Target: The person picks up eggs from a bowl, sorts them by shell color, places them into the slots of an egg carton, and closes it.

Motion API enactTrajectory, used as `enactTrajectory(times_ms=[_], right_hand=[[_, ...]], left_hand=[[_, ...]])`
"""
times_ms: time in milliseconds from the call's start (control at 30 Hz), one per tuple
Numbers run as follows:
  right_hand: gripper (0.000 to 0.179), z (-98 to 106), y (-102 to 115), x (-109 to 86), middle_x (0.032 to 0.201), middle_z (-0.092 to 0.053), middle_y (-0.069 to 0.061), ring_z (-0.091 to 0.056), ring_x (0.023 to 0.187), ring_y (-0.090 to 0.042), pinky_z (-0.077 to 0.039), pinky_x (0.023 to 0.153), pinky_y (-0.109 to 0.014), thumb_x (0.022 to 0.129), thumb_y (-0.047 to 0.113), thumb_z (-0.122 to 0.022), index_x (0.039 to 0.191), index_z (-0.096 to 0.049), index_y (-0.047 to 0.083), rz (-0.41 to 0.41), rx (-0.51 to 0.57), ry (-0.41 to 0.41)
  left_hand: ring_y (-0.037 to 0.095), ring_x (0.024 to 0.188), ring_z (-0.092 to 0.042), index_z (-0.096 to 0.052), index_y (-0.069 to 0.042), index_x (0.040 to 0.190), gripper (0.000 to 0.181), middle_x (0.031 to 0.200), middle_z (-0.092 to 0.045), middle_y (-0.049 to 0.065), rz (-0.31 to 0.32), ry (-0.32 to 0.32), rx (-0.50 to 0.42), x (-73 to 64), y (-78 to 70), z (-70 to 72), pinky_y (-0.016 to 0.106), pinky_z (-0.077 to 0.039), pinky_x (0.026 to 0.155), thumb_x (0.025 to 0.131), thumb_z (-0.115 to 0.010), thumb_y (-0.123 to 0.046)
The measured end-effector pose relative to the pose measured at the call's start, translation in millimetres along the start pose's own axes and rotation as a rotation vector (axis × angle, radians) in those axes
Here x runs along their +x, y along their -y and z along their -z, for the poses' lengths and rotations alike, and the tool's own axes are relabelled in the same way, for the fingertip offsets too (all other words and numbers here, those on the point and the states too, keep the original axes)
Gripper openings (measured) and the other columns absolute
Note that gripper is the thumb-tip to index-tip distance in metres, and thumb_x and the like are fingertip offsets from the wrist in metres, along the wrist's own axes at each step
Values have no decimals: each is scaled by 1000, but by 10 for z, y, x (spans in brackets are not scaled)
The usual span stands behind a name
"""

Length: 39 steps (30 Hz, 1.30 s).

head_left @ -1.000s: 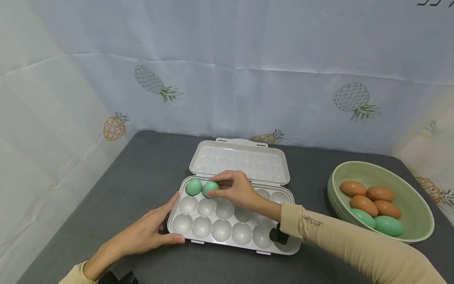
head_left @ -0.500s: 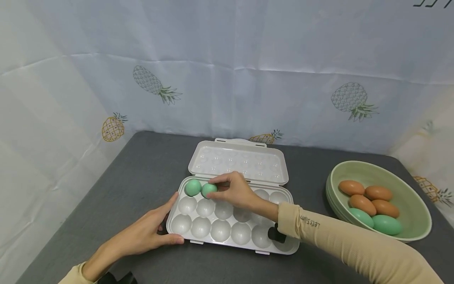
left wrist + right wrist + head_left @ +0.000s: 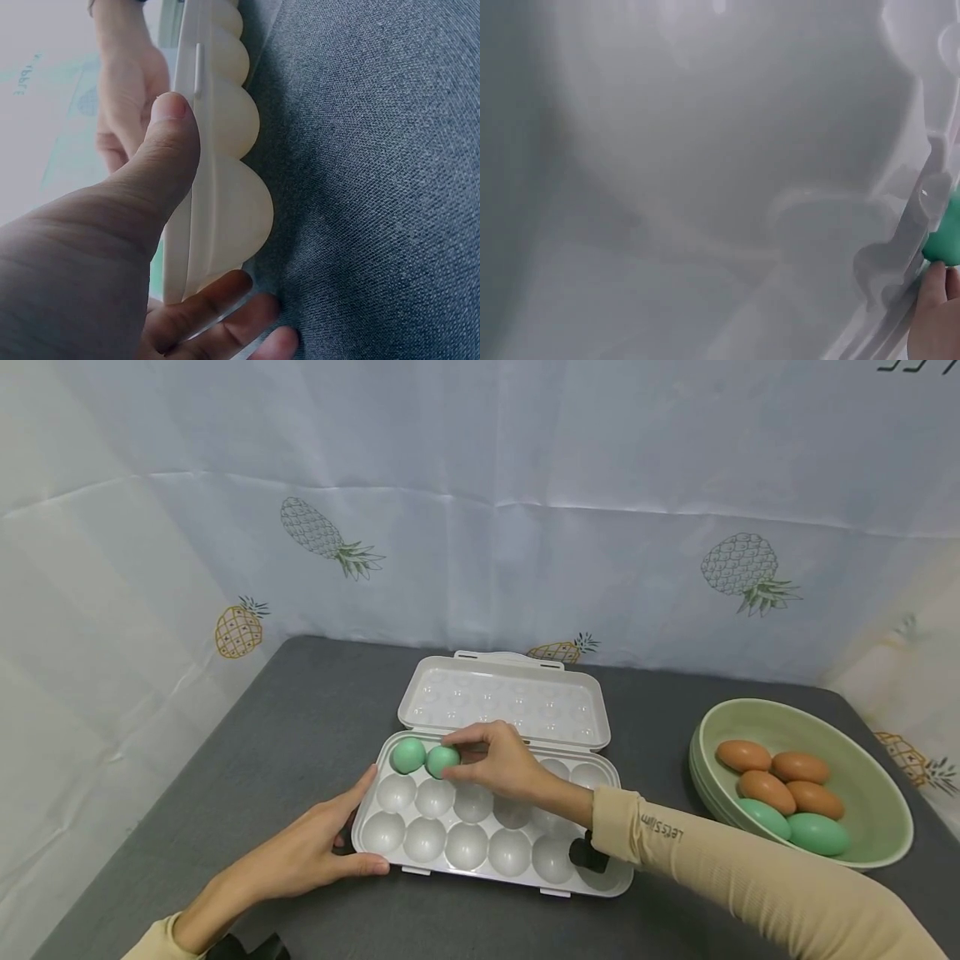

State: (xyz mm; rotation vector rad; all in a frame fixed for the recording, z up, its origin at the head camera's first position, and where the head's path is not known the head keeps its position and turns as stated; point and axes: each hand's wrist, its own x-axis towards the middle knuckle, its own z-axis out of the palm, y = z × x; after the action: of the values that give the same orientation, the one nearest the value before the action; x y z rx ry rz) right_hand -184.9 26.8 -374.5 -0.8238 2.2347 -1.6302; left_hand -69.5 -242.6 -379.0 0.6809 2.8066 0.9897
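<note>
A white plastic egg box (image 3: 467, 870) lies on the dark table with its lid (image 3: 510, 697) folded back. My right hand (image 3: 498, 766) pinches a green egg (image 3: 442, 762) between thumb and fingertips at the second cup of the far row. Beside it, another green egg (image 3: 408, 756) sits in the far left corner cup. In the head view my left hand (image 3: 315, 843) grips the box's near left corner. The left wrist view has its thumb (image 3: 172, 142) against the front edge and its fingertips (image 3: 232, 283) under the rounded cups. The right wrist view shows mostly cup walls.
To the right stands a green bowl (image 3: 870, 785) with several brown eggs (image 3: 801, 767) and two green eggs (image 3: 819, 834) in it. A pale curtain (image 3: 487, 560) printed with pineapples hangs behind the grey table (image 3: 315, 718). My right forearm (image 3: 735, 860) crosses the box's right end.
</note>
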Motion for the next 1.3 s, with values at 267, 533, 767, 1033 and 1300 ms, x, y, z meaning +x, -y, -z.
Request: enactTrajectory(times_ms=[267, 533, 767, 1033, 1300], right_hand=[[35, 188, 42, -25, 116, -74, -24, -72, 111, -35, -58, 94, -31, 82, 3, -83, 114, -74, -7, 10, 8, -47], [35, 550, 170, -155, 127, -69, -24, -69, 117, -34, -58, 95, -30, 87, 10, -80, 120, -74, 0, -66, 29, -65], [41, 826, 203, -295, 136, -64, -24, -68, 122, -32, -58, 94, -31, 88, 8, -78, 128, -70, 0, -85, 81, -51], [37, 1270, 148, -529, 118, -75, 9, -71, 110, -4, -57, 92, -23, 92, 3, -74, 128, -68, -4, 19, 105, -87], [31, 1801, 27, -970, 113, -77, 11, -71, 108, -1, -54, 92, -16, 97, -6, -62, 123, -74, 6, 94, 96, -120]], left_hand=[[10, 102, -58, -20, 11, 158, 114, 153, -45, 31, 2, 0, -1, 10, 6, -1, 21, -50, 71, 83, -83, -46], [11, 103, -58, -19, 9, 159, 114, 152, -46, 30, 21, 3, 8, 6, 7, -6, 21, -50, 72, 83, -83, -48], [4, 96, -56, -19, 10, 159, 114, 150, -47, 30, 22, 13, 3, 4, 7, -13, 21, -49, 72, 83, -83, -47], [6, 99, -56, -19, 10, 159, 114, 150, -47, 30, 22, 12, 0, 8, 8, -17, 21, -49, 72, 83, -83, -47], [-1, 93, -53, -18, 9, 159, 114, 135, -61, 18, 1, 11, -5, 1, 17, -17, 21, -48, 71, 84, -83, -45]])
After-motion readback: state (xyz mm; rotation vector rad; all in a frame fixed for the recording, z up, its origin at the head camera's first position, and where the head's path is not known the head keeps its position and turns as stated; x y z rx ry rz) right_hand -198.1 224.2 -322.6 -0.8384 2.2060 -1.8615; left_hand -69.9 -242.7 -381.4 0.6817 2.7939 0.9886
